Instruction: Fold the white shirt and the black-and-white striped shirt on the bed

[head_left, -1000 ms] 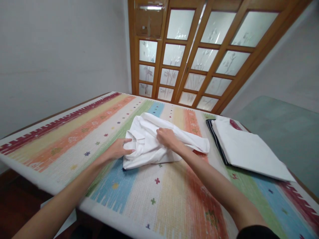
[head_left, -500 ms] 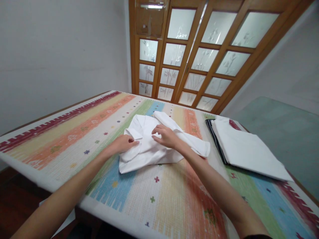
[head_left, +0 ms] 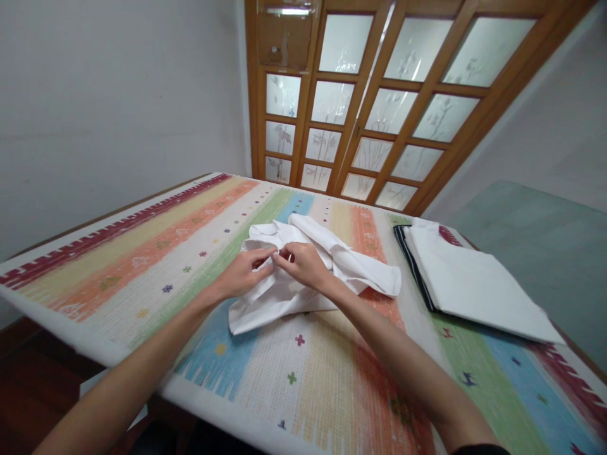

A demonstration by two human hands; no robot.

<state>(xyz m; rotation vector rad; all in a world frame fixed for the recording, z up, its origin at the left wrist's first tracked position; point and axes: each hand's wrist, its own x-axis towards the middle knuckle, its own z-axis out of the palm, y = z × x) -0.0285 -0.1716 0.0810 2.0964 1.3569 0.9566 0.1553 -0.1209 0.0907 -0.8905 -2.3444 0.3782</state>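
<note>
A white collared shirt (head_left: 284, 300) lies rumpled near the middle of the table, one sleeve stretched toward the right. My left hand (head_left: 246, 270) pinches the cloth at the front edge below the collar, thumb and forefinger together. Right against it, my right hand (head_left: 302, 262) pinches the same edge, so the fingertips of both hands nearly touch. The cloth between them is lifted a little. Whether a button is at the fingertips is too small to tell.
A striped, patterned tablecloth (head_left: 322, 379) covers the table. Folded white and dark garments (head_left: 478, 284) lie in a stack at the right. Behind the table stand wooden doors with glass panes (head_left: 370, 110). A pale green panel (head_left: 545, 234) leans at the right wall.
My right hand has moved left and closed on the shirt's edge beside my left hand. My left hand has shifted slightly up and right, and the cloth is now gathered and raised there.
</note>
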